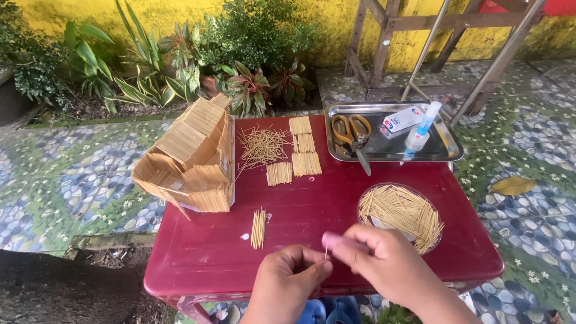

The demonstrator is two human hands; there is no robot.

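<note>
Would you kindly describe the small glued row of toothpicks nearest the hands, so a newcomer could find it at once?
Start at the red table, then look right of the toothpick house. The small toothpick row lies alone in front of it, just beyond the left hand. Unlike the wider finished panels further back, it is narrow and stands apart.

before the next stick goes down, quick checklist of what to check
1. Stick pinched between left hand and right hand: ok.
2. Row of sticks lies flat on the table, within reach: ok.
3. Bowl holds plenty of sticks: ok.
4. Glue bottle lies in the tray, far side: ok, but cap state cannot tell.
5. Glue on the held stick: cannot tell.
6. Stick house stands apart from the row: ok.
</note>
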